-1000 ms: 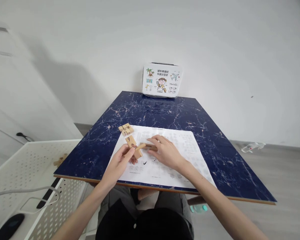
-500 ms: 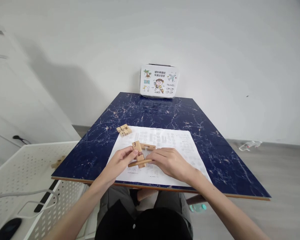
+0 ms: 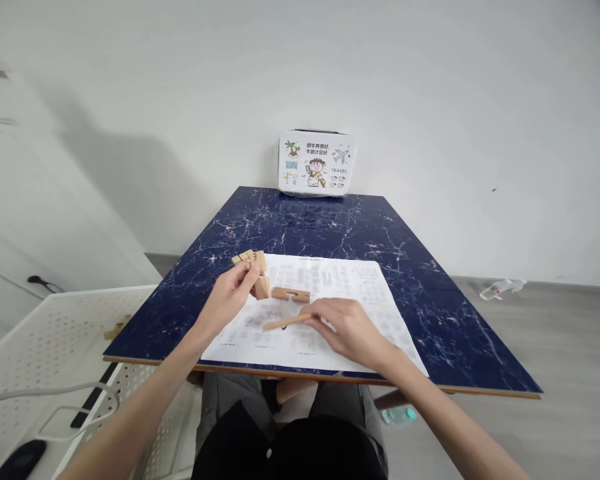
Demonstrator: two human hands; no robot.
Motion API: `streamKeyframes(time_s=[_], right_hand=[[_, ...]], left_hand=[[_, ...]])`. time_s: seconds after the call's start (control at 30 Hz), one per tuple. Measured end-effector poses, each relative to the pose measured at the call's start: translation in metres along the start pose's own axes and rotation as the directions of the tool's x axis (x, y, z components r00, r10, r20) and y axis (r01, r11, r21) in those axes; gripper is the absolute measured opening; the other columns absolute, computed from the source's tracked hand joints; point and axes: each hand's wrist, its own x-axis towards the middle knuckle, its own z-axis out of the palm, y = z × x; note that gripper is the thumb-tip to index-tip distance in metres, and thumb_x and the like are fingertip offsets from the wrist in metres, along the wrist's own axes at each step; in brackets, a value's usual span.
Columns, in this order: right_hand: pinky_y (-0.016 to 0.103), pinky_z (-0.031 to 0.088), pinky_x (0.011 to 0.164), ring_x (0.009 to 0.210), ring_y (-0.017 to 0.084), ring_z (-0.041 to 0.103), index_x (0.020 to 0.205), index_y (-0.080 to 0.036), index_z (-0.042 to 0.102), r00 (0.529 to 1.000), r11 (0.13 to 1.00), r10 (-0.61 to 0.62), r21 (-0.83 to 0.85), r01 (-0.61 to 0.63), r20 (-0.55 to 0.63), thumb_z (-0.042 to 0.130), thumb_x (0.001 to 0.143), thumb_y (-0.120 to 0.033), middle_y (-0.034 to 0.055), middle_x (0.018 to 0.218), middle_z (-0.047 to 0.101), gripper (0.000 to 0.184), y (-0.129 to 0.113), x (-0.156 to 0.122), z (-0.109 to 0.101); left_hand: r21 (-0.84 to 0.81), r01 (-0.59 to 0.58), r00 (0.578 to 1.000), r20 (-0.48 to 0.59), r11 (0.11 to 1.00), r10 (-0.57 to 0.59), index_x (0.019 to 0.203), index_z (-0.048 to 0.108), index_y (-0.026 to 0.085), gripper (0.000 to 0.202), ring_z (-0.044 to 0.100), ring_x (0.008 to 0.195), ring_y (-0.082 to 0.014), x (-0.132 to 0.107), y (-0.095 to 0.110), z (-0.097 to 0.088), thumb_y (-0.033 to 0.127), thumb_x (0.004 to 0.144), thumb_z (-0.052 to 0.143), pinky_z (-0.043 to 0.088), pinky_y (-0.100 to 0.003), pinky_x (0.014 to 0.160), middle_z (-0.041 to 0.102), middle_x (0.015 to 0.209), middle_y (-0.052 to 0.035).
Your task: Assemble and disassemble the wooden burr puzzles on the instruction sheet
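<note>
My left hand [image 3: 231, 293] is closed around a notched wooden puzzle block [image 3: 263, 289] that has a dark mark on its top end. It holds this block upright over the left side of the printed sheet [image 3: 360, 347]. Between the fingers of my right hand [image 3: 347, 328] is one end of a slim wooden strip [image 3: 286, 323], held nearly level above the paper. A slotted wooden block [image 3: 300, 295] lies on the sheet between the hands. Behind my left fingers, small wooden pieces [image 3: 241, 257] rest near the paper's far left corner, partly hidden.
The dark blue marbled table [image 3: 310, 230] carries a white printed case [image 3: 316, 163] at its back, against the wall. A white perforated basket [image 3: 80, 300] with a cable stands at the left. A bottle [image 3: 399, 415] lies below the table, and clear plastic [image 3: 503, 289] lies on the right floor.
My left hand has moved left and away from me with the notched block, parting it from the strip. The strip stays in my right hand, and the paper's near left corner now shows.
</note>
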Motion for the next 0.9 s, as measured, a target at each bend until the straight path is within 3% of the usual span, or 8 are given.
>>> streamKeyframes(time_s=[0.1, 0.2, 0.33, 0.43, 0.63, 0.8, 0.9], right_hand=[[0.03, 0.049, 0.069, 0.074, 0.022, 0.071, 0.11, -0.024, 0.062, 0.939, 0.936, 0.344, 0.095, -0.34, -0.026, 0.055, 0.105, -0.03, 0.0035, 0.09, 0.077, 0.011, 0.026, 0.001, 0.003], [0.03, 0.049, 0.069, 0.069, 0.02, 0.07, 0.101, -0.024, 0.057, 0.879, 0.858, 0.477, 0.206, -0.47, 0.02, 0.049, 0.104, -0.028, 0.0006, 0.081, 0.076, 0.009, 0.045, 0.005, 0.007], [0.029, 0.049, 0.069, 0.065, 0.018, 0.07, 0.096, -0.025, 0.054, 0.851, 0.82, 0.524, 0.248, -0.516, 0.035, 0.049, 0.103, -0.027, 0.0, 0.079, 0.076, 0.009, 0.056, 0.02, 0.019], [0.027, 0.05, 0.067, 0.061, 0.016, 0.07, 0.092, -0.025, 0.053, 0.832, 0.792, 0.553, 0.275, -0.544, 0.052, 0.049, 0.102, -0.026, 0.0, 0.081, 0.077, 0.011, 0.062, 0.036, 0.027], [0.024, 0.052, 0.067, 0.063, 0.014, 0.072, 0.099, -0.024, 0.052, 0.783, 0.752, 0.62, 0.243, -0.613, 0.055, 0.044, 0.106, -0.027, 0.0017, 0.09, 0.08, 0.011, 0.075, 0.058, 0.036], [0.031, 0.05, 0.076, 0.085, 0.023, 0.075, 0.114, -0.022, 0.058, 0.783, 0.782, 0.619, 0.04, -0.622, 0.06, 0.05, 0.106, -0.03, 0.0078, 0.096, 0.08, 0.013, 0.071, 0.066, 0.042], [0.035, 0.05, 0.078, 0.094, 0.029, 0.074, 0.119, -0.02, 0.059, 0.79, 0.793, 0.609, -0.085, -0.603, 0.074, 0.047, 0.108, -0.033, 0.0148, 0.105, 0.079, 0.021, 0.065, 0.069, 0.045]], left_hand=[[0.231, -0.083, 0.994, 0.087, 0.97, 0.064, 0.099, 0.066, 0.02, 0.044, 0.064, 0.076, -0.0201, -0.005, -0.01, -0.006, 0.058, 0.104, 0.046, 0.049, -0.029, 0.07, 0.071, 0.083, -0.002], [0.37, -0.189, 0.963, 0.252, 0.91, 0.098, 0.103, 0.066, 0.021, 0.038, 0.066, 0.076, -0.0208, -0.015, -0.016, -0.001, 0.05, 0.107, 0.043, 0.048, -0.03, 0.07, 0.073, 0.088, -0.003], [0.422, -0.445, 0.845, 0.49, 0.79, 0.214, 0.109, 0.07, 0.021, 0.031, 0.07, 0.101, -0.0258, -0.016, -0.014, 0.016, 0.037, 0.109, 0.044, 0.049, -0.035, 0.089, 0.076, 0.111, -0.0077], [0.441, -0.572, 0.762, 0.597, 0.692, 0.25, 0.109, 0.073, 0.02, 0.034, 0.07, 0.1, -0.0261, -0.008, -0.014, 0.027, 0.033, 0.111, 0.042, 0.048, -0.037, 0.091, 0.076, 0.104, -0.0082], [0.42, -0.652, 0.717, 0.611, 0.631, 0.336, 0.111, 0.075, 0.021, 0.036, 0.07, 0.1, -0.025, 0.011, -0.03, 0.03, 0.038, 0.112, 0.044, 0.049, -0.037, 0.091, 0.077, 0.104, -0.0074], [0.407, -0.766, 0.632, 0.617, 0.497, 0.469, 0.11, 0.078, 0.022, 0.036, 0.067, 0.103, -0.027, 0.028, -0.041, 0.026, 0.036, 0.111, 0.045, 0.048, -0.041, 0.094, 0.074, 0.102, -0.0107], [0.419, -0.784, 0.614, 0.633, 0.457, 0.472, 0.109, 0.079, 0.025, 0.032, 0.066, 0.096, -0.0244, 0.036, -0.043, 0.023, 0.03, 0.11, 0.048, 0.048, -0.04, 0.092, 0.071, 0.101, -0.0095]])
